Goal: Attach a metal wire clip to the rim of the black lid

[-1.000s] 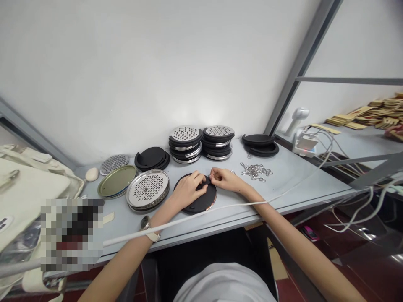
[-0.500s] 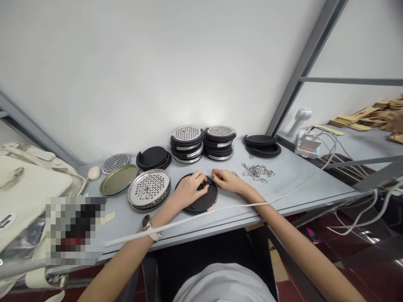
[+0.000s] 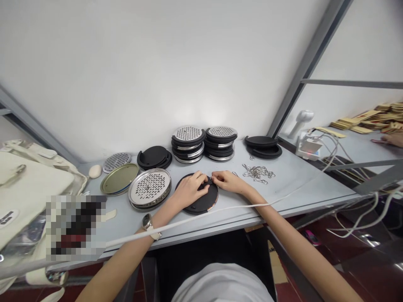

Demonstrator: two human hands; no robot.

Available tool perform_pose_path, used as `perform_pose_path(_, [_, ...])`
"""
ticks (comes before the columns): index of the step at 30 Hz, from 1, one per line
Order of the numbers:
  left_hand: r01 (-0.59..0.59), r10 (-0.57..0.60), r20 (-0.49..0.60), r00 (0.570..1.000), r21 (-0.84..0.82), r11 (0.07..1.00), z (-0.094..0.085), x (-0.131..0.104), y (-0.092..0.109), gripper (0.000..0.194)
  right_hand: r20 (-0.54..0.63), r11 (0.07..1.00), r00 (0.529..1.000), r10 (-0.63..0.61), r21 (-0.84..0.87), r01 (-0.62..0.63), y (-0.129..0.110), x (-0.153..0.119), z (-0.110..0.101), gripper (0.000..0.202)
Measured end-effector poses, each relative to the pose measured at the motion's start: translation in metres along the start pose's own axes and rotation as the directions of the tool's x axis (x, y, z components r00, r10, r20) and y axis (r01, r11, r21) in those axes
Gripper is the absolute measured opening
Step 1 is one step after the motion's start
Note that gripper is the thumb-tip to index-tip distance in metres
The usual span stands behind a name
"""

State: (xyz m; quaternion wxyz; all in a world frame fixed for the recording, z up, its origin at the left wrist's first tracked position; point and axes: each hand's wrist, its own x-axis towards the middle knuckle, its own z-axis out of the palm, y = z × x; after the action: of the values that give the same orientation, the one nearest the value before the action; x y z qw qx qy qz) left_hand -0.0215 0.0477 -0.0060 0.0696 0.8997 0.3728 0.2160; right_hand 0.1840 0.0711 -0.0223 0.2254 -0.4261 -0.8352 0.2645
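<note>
A black round disc (image 3: 197, 204), with a thin shiny strip along its front right edge, lies flat before me. My left hand (image 3: 189, 189) rests on top of it, fingers bent and gripping near its upper right part. At the disc's right rim, my right hand (image 3: 227, 180) is closed in a pinch; what sits between those fingertips is too small to make out. Just right of that hand lies a loose heap of small metal clips (image 3: 258, 173). Left of the disc is a round metal grater plate (image 3: 150, 187) stacked on other round pieces.
Behind stand two stacks of grater plates and black rings (image 3: 188, 144). Black discs (image 3: 263, 147) lie at right, more black discs (image 3: 153, 157) and a gold-coloured lid (image 3: 120, 178) at left. A white cable (image 3: 239, 206) crosses the front. Another person's hand (image 3: 392, 139) shows far right.
Both my hands keep almost the same place on the disc, with my right fingertips shifted slightly. At far right, the other person's hand has moved down from the tan pieces to the tabletop.
</note>
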Motion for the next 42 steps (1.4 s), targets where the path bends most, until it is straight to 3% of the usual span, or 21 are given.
perform_pose_path(15, [0.001,-0.001,0.004,1.000,0.001,1.000,-0.0003,0.0002,0.0005,0.009,0.015,0.999,0.999,0.051,0.005,-0.051,-0.0046,-0.0007,-0.0026,0.020])
perform_pose_path(42, [0.004,-0.004,-0.002,1.000,0.013,1.000,0.0011,0.0000,0.0000,0.010,0.024,0.999,0.999,0.029,-0.022,-0.028,-0.0039,-0.0012,-0.0023,0.024])
